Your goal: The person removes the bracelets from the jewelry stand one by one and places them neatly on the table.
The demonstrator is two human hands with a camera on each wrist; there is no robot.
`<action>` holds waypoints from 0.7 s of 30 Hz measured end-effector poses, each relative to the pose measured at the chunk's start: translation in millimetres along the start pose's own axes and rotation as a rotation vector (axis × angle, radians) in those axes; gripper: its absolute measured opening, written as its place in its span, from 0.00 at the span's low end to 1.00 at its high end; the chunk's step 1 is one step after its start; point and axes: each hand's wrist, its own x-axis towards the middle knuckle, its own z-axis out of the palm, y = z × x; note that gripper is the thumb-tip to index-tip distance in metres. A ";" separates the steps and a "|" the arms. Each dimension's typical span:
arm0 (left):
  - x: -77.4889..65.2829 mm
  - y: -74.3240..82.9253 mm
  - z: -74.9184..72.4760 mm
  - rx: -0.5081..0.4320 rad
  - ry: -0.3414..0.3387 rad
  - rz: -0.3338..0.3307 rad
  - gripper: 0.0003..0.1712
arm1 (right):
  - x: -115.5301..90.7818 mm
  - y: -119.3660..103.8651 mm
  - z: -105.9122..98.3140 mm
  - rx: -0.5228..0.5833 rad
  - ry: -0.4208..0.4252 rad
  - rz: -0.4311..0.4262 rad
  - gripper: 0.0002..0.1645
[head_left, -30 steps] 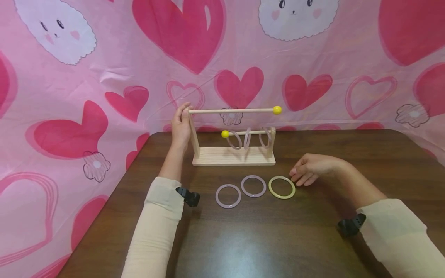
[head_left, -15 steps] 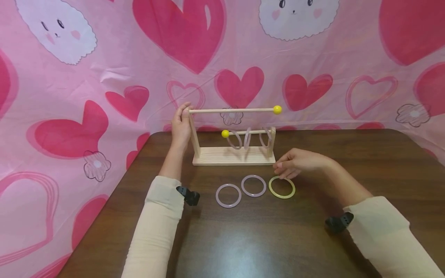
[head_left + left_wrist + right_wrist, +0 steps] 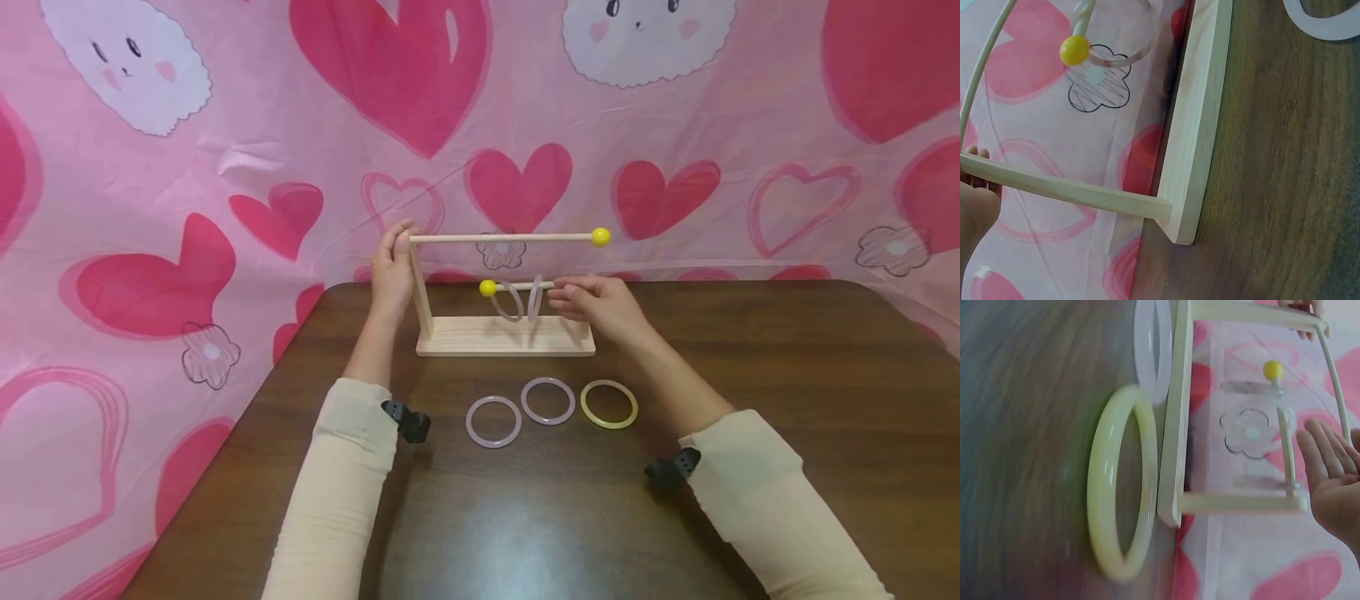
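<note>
Wooden ring stand (image 3: 468, 337): stands before a pink heart-printed cloth (image 3: 337, 75), on the far half of a dark table (image 3: 510, 508). Cream sleeves (image 3: 337, 475) on both forearms, reaching in from the near side. On the stand, at left, a tall upright (image 3: 421, 292) with an upper rod (image 3: 502, 238) running right; at right, a short upright (image 3: 1241, 503) with a lower rod (image 3: 523, 287) running left. Left hand (image 3: 392, 279): grips the top of the tall upright, fingers bent behind it. Right hand (image 3: 600, 308): just beside the right part of the lower rod; fingers loosely extended, a gap between them and the rod in the right wrist view, nothing seen in hold; thumb partly cut off there. Flat on the table, near side of the stand, from left to right: left lilac ring (image 3: 492, 446), middle lilac ring (image 3: 548, 422), pale yellow ring (image 3: 611, 427). Around the lower rod: two hanging rings (image 3: 517, 302), and a third ring (image 3: 1257, 482) near the short upright, blurred. Black wrist cameras (image 3: 408, 422) at the cuffs. Yellow knobs (image 3: 601, 237) on the free rod ends.
</note>
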 end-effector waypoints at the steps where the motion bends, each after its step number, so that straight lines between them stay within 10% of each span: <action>1: 0.2 -0.3 0.4 -0.002 0.001 0.003 0.19 | 1.6 -0.3 2.8 0.015 0.019 -0.011 0.22; 21: 0.3 -0.7 1.4 -0.044 0.007 0.019 0.19 | 21.9 9.7 37.4 0.028 0.111 0.080 0.19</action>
